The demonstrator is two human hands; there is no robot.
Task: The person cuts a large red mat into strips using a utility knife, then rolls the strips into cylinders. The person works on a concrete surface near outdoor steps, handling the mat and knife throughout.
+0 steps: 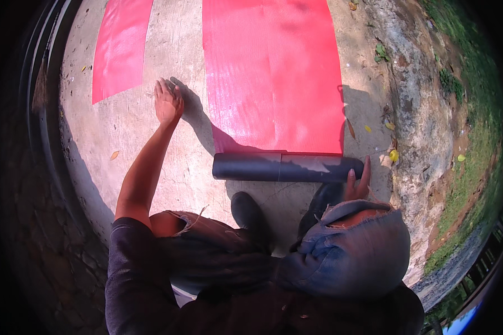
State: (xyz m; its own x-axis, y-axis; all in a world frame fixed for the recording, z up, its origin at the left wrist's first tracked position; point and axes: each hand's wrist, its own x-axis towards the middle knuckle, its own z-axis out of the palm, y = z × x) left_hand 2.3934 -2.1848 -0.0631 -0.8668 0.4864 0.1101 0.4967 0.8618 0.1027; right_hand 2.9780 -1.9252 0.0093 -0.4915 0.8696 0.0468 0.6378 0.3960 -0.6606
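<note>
A wide red sheet [274,78] with a fine texture lies flat on the concrete, lengthwise away from me. Its near end winds into a roll [251,167] whose outside is dark grey-black, just beyond my shoes. My right hand [356,184] is at the roll's right end, two fingers stretched out against it, the rest partly hidden behind my knee. To the left, my left hand [169,103] reaches forward with fingers extended and nothing visible in them, between the wide sheet and a narrower red strip [120,47]. Whether it touches the concrete I cannot tell.
Beneath everything is a concrete slab [173,44], with a rough stone edge [419,100] and grass [478,167] on the right. Yellow leaves [394,155] lie near that edge. A broom [41,84] is at the far left. My shoes [248,212] are just behind the roll.
</note>
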